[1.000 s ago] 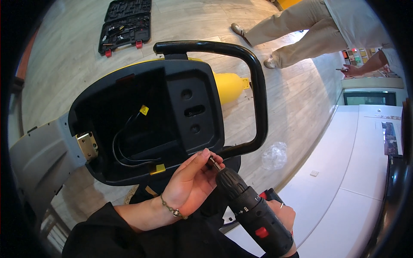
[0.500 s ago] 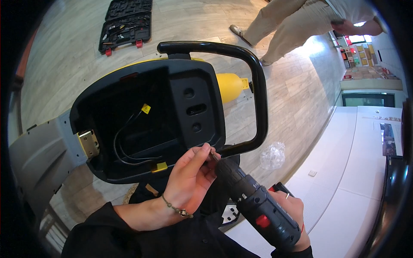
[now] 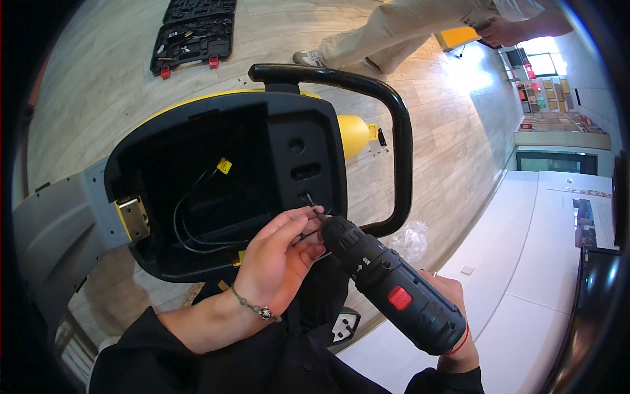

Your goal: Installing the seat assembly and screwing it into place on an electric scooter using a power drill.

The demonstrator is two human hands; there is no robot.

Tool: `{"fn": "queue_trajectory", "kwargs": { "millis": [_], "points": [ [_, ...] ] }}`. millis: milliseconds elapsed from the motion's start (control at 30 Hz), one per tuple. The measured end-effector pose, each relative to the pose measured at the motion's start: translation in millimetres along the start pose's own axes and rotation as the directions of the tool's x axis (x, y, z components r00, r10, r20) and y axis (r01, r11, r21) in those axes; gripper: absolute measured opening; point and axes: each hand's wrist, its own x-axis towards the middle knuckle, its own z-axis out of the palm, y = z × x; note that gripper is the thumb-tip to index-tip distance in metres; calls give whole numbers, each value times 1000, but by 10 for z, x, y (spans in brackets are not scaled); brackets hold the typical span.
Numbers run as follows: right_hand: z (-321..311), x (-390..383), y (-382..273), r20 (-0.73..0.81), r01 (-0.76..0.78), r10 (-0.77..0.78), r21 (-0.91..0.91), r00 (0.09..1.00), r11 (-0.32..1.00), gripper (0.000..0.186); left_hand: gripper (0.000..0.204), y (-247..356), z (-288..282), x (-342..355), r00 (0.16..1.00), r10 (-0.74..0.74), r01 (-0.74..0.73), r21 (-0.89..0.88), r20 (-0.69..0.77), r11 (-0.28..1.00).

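A black cordless drill (image 3: 394,289) with a red patch is gripped in my right hand (image 3: 449,295), whose fingers are mostly hidden behind it. A thin metal shaft (image 3: 311,200) runs from the chuck toward the lower round hole of a black plastic tub (image 3: 305,125). My left hand (image 3: 275,253) pinches beside this shaft; whether its end is a bit or a screw I cannot tell. Something small and dark shows between the left fingers. The tub belongs to a yellow and black machine; inside lie a black cable (image 3: 178,220) and a yellow warning tag (image 3: 224,165).
A black tubular handle (image 3: 401,151) arches around the tub's right side. An open tool case (image 3: 193,43) lies on the floor at the far left. A person (image 3: 367,39) stands beyond. Clear plastic wrap (image 3: 410,241) is near a white cabinet (image 3: 518,262). A hinge (image 3: 134,218) joins the grey lid (image 3: 65,210).
The drill and both hands have shifted slightly up and left, bringing the shaft to the lower hole. The other person's legs have moved left.
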Motion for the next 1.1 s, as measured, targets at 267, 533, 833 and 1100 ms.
{"fn": "queue_trajectory", "kwargs": {
  "millis": [267, 533, 833, 1100],
  "points": [
    [26, 70, 103, -44, 15, -11, 88, 999, 996, 39, 26, 132, 5, 1, 996, -71, 77, 127, -47, 989],
    [213, 44, 325, -144, 66, -41, 177, 989, 982, 23, 14, 506, -132, -72, 930, 287, -347, 801, 229, 487],
    [398, -1, 576, -187, 206, -173, 175, 967, 963, 29, 30, 617, 130, 367, 606, 226, -492, 582, 763, -647],
    [481, -66, 694, -230, 195, -135, 263, 964, 945, 33, 20, 622, 106, 428, 559, 113, -451, 415, 822, -790]
  ]
}}
